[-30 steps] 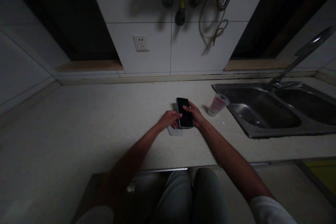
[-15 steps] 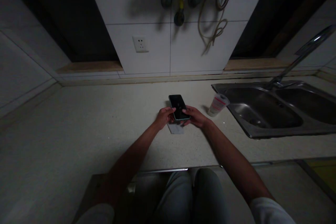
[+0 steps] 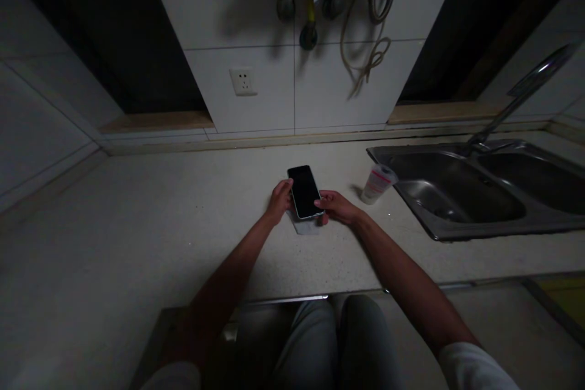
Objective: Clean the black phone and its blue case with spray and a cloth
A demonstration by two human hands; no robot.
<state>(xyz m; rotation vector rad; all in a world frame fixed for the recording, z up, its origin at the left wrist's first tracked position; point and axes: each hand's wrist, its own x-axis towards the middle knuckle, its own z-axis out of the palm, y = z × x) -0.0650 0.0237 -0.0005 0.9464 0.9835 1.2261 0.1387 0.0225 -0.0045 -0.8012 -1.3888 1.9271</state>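
Observation:
A black smartphone [image 3: 304, 191] with a dark screen is held just above the pale countertop [image 3: 183, 213], tilted to the left. My left hand [image 3: 278, 202] grips its left edge with fingers curled. My right hand [image 3: 337, 207] holds the lower right corner between thumb and fingers. Under the phone lies a small white flat pad [image 3: 305, 226], partly hidden by it.
A white plastic cup [image 3: 376, 183] with red print stands right of my hands, next to a steel double sink [image 3: 461, 195] with a tap [image 3: 516, 97]. A wall socket [image 3: 243, 81] and hanging hoses [image 3: 365, 18] are on the tiled wall behind.
The phone has shifted left and turned counter-clockwise in both hands. The view has tipped down slightly.

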